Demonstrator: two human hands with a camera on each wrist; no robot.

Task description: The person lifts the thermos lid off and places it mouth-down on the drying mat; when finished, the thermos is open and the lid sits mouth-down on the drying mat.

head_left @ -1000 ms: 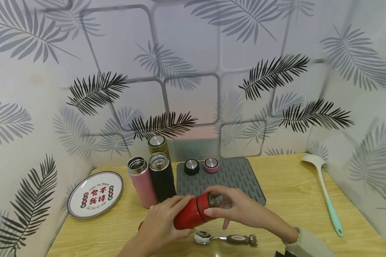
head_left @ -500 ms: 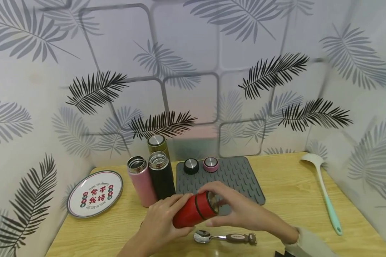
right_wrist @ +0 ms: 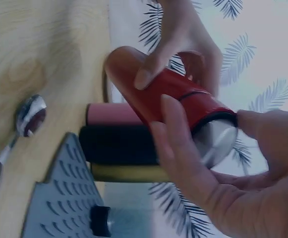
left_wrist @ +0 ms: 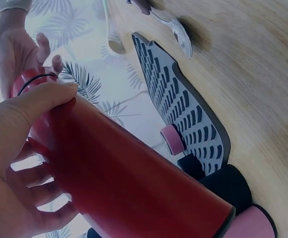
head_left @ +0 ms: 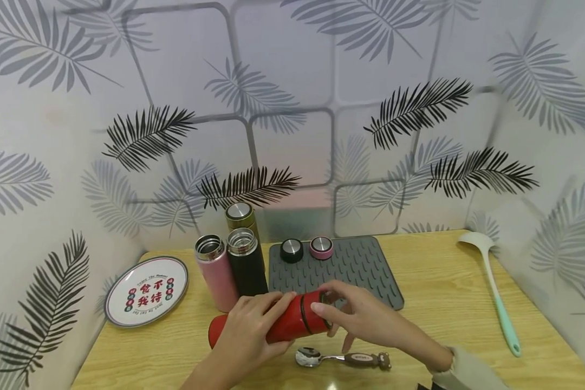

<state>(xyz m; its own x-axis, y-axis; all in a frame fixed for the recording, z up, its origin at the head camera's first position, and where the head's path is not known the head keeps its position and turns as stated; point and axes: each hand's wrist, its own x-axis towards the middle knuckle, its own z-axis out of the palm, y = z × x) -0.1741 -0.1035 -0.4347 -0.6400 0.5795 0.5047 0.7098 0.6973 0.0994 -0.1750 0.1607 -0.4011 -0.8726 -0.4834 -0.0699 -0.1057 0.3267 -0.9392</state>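
While the head view mostly hides the silver lid (right_wrist: 218,141) of the red bottle (head_left: 294,320) behind fingers, the right wrist cam shows it plainly. Left hand (head_left: 246,327) grips the body, tilted over the near middle of the table (head_left: 431,279); right hand (head_left: 363,314) has thumb and fingers curled round the lid. Wood stretches between the mat (head_left: 358,271) and ladle (head_left: 491,287). Pink bottle (head_left: 216,281) and black bottle (head_left: 246,276) stand uncapped, far left; can't tell what's inside.

Table (head_left: 434,281) with mat (head_left: 358,271), plate (head_left: 122,295), spoon (head_left: 353,358), ladle (head_left: 498,298)
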